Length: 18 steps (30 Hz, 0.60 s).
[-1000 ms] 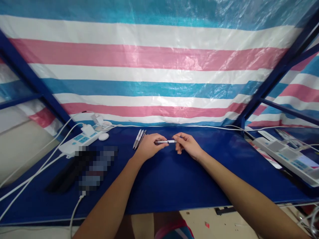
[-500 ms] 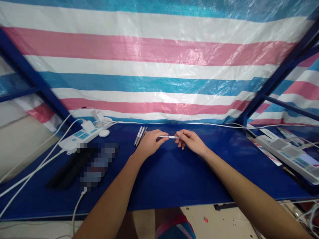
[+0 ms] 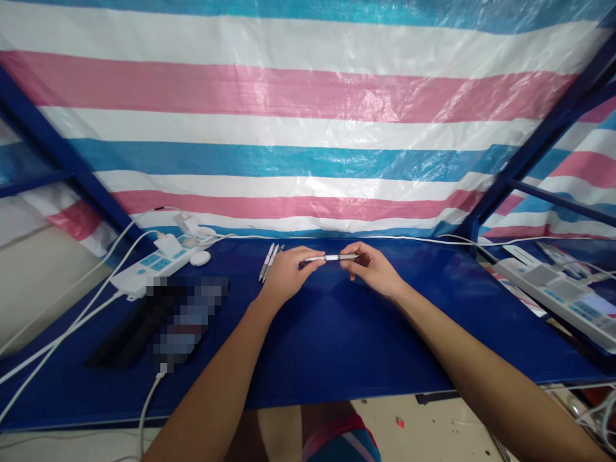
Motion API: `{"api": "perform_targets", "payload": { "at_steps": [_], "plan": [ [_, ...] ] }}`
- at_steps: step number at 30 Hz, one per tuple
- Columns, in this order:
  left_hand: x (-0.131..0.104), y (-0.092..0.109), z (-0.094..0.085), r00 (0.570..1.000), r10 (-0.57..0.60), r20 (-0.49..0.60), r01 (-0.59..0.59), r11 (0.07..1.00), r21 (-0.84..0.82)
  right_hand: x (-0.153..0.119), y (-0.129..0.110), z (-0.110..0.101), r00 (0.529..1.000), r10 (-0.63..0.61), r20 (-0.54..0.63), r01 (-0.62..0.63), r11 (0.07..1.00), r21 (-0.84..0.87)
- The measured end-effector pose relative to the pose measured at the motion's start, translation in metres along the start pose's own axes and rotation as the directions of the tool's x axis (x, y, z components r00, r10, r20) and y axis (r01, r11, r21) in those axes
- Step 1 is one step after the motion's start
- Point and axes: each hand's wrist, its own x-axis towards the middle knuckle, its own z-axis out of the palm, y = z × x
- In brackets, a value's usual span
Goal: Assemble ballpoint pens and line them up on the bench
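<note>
Toward the back edge of the desk (image 3: 346, 346), the left hand (image 3: 287, 274) pinched the left end of a slim pen (image 3: 332, 258); the right hand (image 3: 374, 269) pinched its other end. It looked light, stiff and rather slippery, best held near both ends.

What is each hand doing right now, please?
Left hand: closed, pinching one end of a pen.
Right hand: closed, holding the same pen near its grey end.
</note>
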Motion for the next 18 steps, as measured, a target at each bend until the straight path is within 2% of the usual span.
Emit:
{"api": "perform_targets", "payload": {
  "at_steps": [2,5,10,15,18],
  "plan": [
    [-0.0001,-0.0005,0.0005,1.000,0.002,-0.004,-0.002,1.000,-0.006,-0.0002,-0.0015,0.0000,1.000,-0.004,-0.013,0.004,1.000,0.029],
    [-0.0005,-0.0004,0.0016,1.000,-0.010,0.002,0.011,1.000,-0.012,-0.0006,-0.0019,-0.0017,0.998,0.059,0.013,-0.060,0.997,0.040],
    [-0.0009,-0.0002,0.0027,0.998,-0.056,-0.010,0.055,0.998,-0.028,0.0005,-0.0009,-0.0051,1.000,-0.028,-0.007,0.028,1.000,-0.008],
    [-0.0009,0.0021,0.0030,0.997,-0.076,0.004,0.077,0.996,-0.040,0.0001,-0.0011,-0.0057,0.998,0.058,0.028,-0.058,0.998,-0.004],
    [-0.0005,0.0025,0.0019,0.995,-0.099,0.007,0.100,0.994,-0.047,0.0004,-0.0003,-0.0088,1.000,0.002,0.025,0.000,0.998,-0.067]
  ]
}}
